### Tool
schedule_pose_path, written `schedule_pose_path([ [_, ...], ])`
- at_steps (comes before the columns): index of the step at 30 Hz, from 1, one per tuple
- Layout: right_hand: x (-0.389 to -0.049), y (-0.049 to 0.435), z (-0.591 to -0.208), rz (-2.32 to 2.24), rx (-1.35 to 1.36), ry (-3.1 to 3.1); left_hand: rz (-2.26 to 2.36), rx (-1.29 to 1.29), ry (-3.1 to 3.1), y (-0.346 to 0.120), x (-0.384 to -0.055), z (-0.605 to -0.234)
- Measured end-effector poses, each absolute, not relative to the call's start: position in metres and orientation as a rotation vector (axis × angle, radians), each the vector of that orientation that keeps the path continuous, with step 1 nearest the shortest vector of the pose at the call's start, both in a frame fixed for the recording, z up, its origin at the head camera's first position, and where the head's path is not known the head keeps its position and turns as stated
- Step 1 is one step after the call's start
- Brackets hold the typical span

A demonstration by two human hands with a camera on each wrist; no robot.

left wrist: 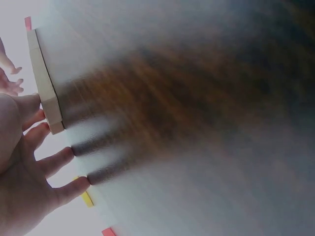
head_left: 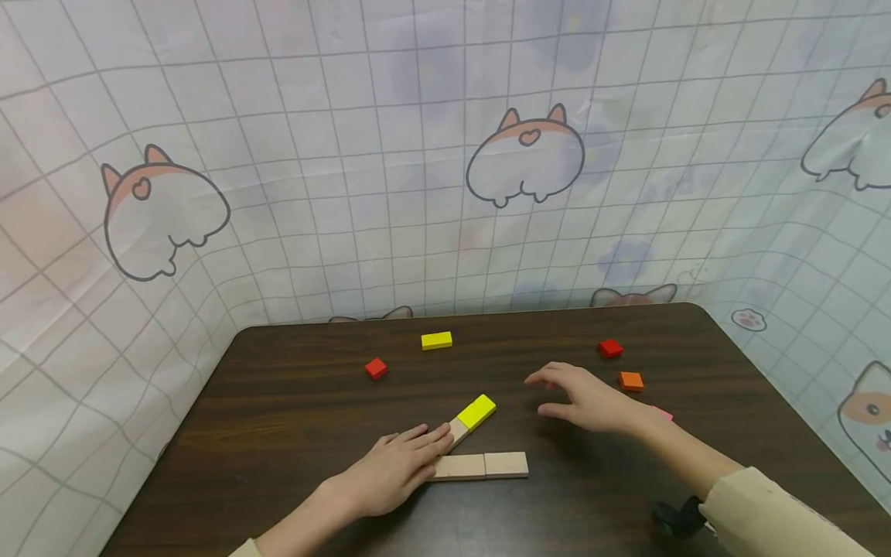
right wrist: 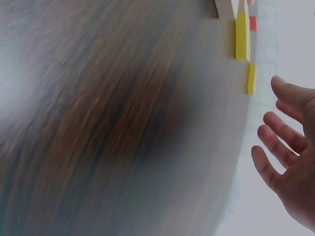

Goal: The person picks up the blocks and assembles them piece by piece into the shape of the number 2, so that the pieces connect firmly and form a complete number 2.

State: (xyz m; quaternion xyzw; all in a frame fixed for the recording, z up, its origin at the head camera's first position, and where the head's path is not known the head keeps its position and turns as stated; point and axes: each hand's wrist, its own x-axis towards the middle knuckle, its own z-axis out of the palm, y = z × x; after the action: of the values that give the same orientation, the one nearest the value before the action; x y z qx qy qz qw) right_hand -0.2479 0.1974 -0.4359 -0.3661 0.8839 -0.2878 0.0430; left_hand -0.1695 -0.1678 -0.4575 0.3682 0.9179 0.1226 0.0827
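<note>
On the brown table, we had the left hand, fingers extended and gripping nothing, at the left ends of the wooden blocks. We held the right hand, fingers loosely parted and empty, above the surface, right of the nearer yellow block.

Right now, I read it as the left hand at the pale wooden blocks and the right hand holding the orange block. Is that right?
Not quite: the right hand holds nothing. The head view shows the orange block lying on the table, apart from the fingers. The left hand is at the pale wooden blocks, as you say.
</note>
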Motion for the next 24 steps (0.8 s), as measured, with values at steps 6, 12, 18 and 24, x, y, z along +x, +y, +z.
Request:
schedule_pose_path([
  [6, -0.241, 0.221, -0.433, -0.984, -1.065, 2.783, 0.367, 1.099, 2.739, -0.168, -0.169, -0.457],
  [12, -0.232, 0.249, -0.435, -1.043, -1.005, 2.898, 0.355, 1.096, 2.739, -0.168, -0.169, -0.457],
  [18, -0.226, 0.276, -0.437, -1.068, -0.856, 2.959, 0.341, 1.092, 2.736, -0.167, -0.168, -0.456],
  [24, -0.219, 0.296, -0.441, -1.088, -0.740, 3.024, 0.351, 1.100, 2.738, -0.167, -0.167, -0.455],
])
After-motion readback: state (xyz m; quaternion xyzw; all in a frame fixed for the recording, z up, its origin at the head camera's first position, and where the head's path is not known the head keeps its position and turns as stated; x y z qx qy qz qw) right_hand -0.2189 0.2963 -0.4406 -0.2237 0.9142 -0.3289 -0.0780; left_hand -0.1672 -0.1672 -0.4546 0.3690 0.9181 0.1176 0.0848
